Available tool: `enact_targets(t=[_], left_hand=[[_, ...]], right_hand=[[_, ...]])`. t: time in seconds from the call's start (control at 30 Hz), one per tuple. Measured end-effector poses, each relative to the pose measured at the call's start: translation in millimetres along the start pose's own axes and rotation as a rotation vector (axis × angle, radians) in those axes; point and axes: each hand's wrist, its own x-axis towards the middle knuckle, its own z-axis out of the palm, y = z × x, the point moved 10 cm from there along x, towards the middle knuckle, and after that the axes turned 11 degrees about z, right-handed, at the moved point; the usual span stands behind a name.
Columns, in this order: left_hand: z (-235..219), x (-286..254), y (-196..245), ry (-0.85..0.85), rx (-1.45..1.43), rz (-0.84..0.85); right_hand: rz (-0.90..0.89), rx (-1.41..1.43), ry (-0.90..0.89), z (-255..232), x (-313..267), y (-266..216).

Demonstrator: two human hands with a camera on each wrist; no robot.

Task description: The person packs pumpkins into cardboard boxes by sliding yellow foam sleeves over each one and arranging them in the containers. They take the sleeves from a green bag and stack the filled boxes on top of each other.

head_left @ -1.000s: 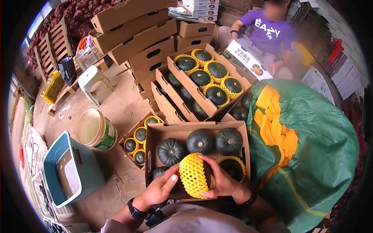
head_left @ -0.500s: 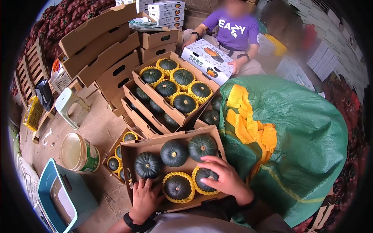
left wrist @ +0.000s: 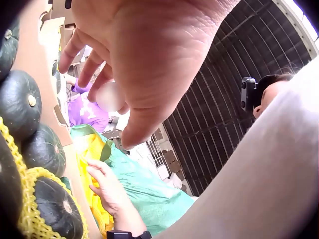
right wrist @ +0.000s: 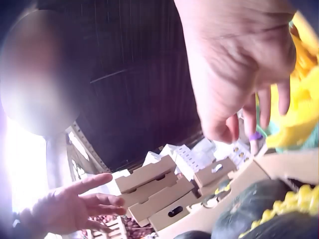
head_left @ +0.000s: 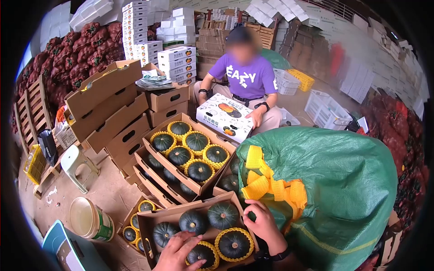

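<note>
A cardboard box (head_left: 143, 221) in front of me holds several dark green pumpkins. Two at its near side, one netted pumpkin (head_left: 234, 244) and another netted pumpkin (head_left: 197, 254), wear yellow foam nets; the bare pumpkins (head_left: 193, 221) sit behind and beside them. My left hand (head_left: 177, 254) is over the box with fingers spread, overlapping the left netted pumpkin in the head view; the left wrist view shows its palm holding nothing. Past the box's right edge, my right hand (head_left: 263, 224), fingers loosely bent and holding nothing, is near a heap of yellow foam nets (head_left: 276, 186) on the green sack (head_left: 343, 180).
Behind the box, stacked cartons (head_left: 149, 147) hold more pumpkins in nets. A seated person in a purple shirt (head_left: 244, 77) holds a printed white box (head_left: 224, 115). To the left are a bucket (head_left: 86, 220), a blue tub (head_left: 68, 248) and a stool (head_left: 77, 165).
Earlier both hands held a netted pumpkin; it was set into the box and released. Since then my right hand moved right toward the sack, my left over the netted pumpkin. The head view tilted up.
</note>
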Motion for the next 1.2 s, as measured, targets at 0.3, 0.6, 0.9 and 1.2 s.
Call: enact_targets(t=[0.3, 0.6, 0.9, 1.2], left_hand=[[6, -25, -32, -0.003, 0.082, -0.162], [6, -22, -24, 0.016, 0.049, -0.148], [63, -17, -33, 0.04, -0.602, -0.215], [54, -26, -30, -0.218, -0.048, -0.039]], right_hand=[[0.18, -0.134, -0.152, 10, 8, 111], [0.104, 0.071, 0.317, 1, 37, 121], [-0.183, 0.433, -0.533, 45, -75, -79], [0.065, 0.507, -1.009, 89, -111, -57]])
